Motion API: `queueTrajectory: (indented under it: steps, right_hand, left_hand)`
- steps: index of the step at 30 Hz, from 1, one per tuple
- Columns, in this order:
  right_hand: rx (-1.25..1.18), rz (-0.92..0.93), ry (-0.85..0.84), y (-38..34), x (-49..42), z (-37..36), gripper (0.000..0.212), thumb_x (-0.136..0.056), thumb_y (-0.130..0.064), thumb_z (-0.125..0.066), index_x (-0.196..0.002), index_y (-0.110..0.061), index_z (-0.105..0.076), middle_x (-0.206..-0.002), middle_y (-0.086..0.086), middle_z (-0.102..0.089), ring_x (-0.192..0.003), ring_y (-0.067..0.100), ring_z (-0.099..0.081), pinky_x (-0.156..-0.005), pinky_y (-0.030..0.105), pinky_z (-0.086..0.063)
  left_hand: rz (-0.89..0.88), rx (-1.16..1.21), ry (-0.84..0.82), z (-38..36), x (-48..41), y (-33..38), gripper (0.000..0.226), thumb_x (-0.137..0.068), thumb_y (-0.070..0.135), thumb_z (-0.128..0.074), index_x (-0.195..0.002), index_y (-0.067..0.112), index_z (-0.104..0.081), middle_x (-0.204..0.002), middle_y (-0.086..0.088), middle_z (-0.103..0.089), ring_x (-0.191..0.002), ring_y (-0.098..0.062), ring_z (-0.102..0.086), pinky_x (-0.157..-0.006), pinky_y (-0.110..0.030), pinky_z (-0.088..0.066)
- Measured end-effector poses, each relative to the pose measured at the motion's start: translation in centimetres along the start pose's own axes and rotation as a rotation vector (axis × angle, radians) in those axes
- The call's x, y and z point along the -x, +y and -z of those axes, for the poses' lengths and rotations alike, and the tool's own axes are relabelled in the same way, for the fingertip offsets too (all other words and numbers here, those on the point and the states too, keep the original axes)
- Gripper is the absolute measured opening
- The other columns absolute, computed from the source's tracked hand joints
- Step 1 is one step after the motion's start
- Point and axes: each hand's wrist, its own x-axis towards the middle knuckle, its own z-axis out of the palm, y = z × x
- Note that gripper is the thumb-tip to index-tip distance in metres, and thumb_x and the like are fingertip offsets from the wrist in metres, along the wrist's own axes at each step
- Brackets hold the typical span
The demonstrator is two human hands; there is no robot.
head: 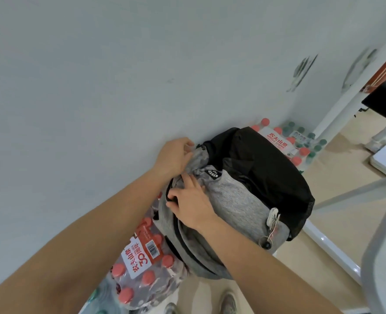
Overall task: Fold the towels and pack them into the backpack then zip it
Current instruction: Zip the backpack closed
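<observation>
Right now the grey-and-black backpack [244, 193] sits upright on a shrink-wrapped pack of bottled water [142, 264], leaning on the wall [96, 75]. No towels are visible, so presumably they're inside; can't confirm.

Left hand [176, 157]: fingers curled, gripping bunched grey fabric at the top corner of the bag, next to the wall. Right hand [192, 207]: lies on the front panel with thumb and fingertips pinched at the zip [188, 248] seam. The slider is hidden under the fingers, so can't tell if the person actually has it.

Reads as the zipping step. Risks from here:

- Snag: the fabric under the left hand is crumpled. If it isn't pulled taut, loose cloth or a towel edge could get caught in the teeth and jam the slider.
- Bulge: the top looks full. If the contents push the two sides apart, the zip may stall or split behind the slider.
- Base: the bottle caps make an uneven, slippery support. A hard sideways pull could slide the bag off, towards the person's shoes [228, 302].
- Hang tag [272, 217] dangles on the front, well away from the hands. Low risk unless the bag rotates.

Mitigation is probably to keep tension with the left hand and make short pulls with the right.
</observation>
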Motion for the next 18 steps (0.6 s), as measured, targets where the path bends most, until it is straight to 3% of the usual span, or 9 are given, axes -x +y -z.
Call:
queueTrajectory:
  steps: [5,10,12,14,18]
  right_hand:
    - [-0.002,-0.020,-0.057,-0.4,-0.6,0.3,0.036,-0.097,-0.044,-0.050,-0.130,-0.033,-0.058,-0.164,0.014,-0.007,-0.149,0.040,-0.009,-0.114,0.066,-0.020]
    - [-0.111,-0.057,-0.124,0.3,-1.1,0.7,0.024,-0.091,-0.023,-0.051,-0.115,-0.025,-0.057,-0.165,0.008,-0.005,-0.151,0.030,-0.011,-0.117,0.058,-0.021]
    - [-0.162,-0.041,-0.124,0.7,-0.5,1.6,0.026,-0.089,-0.015,-0.054,-0.114,-0.020,-0.054,-0.164,0.005,-0.010,-0.149,0.026,-0.018,-0.118,0.047,-0.025]
    - [-0.188,-0.015,-0.071,1.0,0.4,3.0,0.038,-0.088,-0.011,-0.054,-0.126,-0.018,-0.050,-0.160,0.005,-0.023,-0.144,0.025,-0.030,-0.115,0.036,-0.030]
    - [0.068,0.022,0.163,3.0,3.3,5.0,0.050,-0.087,-0.019,-0.055,-0.137,-0.014,-0.050,-0.148,0.010,-0.044,-0.135,0.030,-0.040,-0.114,0.044,-0.032]
  left_hand:
    - [0.143,0.061,0.075,0.5,8.0,-3.0,0.017,-0.094,0.023,-0.056,-0.106,0.025,-0.068,-0.103,0.008,-0.069,-0.091,-0.013,-0.064,-0.082,-0.031,-0.052]
    - [0.344,0.216,0.079,-0.4,10.3,-4.8,0.022,-0.094,0.043,-0.056,-0.103,0.025,-0.065,-0.088,0.010,-0.067,-0.084,-0.016,-0.065,-0.075,-0.029,-0.049]
    - [0.363,0.212,0.055,-0.9,9.8,-5.0,0.023,-0.091,0.045,-0.060,-0.102,0.025,-0.064,-0.088,0.009,-0.067,-0.083,-0.016,-0.066,-0.074,-0.029,-0.050]
    - [0.350,0.133,0.063,-1.4,9.2,-4.8,0.018,-0.091,0.035,-0.063,-0.102,0.021,-0.065,-0.085,0.004,-0.067,-0.083,-0.018,-0.064,-0.071,-0.026,-0.044]
    - [0.303,0.046,0.141,-1.1,8.1,-4.6,0.014,-0.089,0.021,-0.063,-0.099,0.012,-0.069,-0.089,-0.011,-0.072,-0.088,-0.030,-0.066,-0.077,-0.033,-0.048]
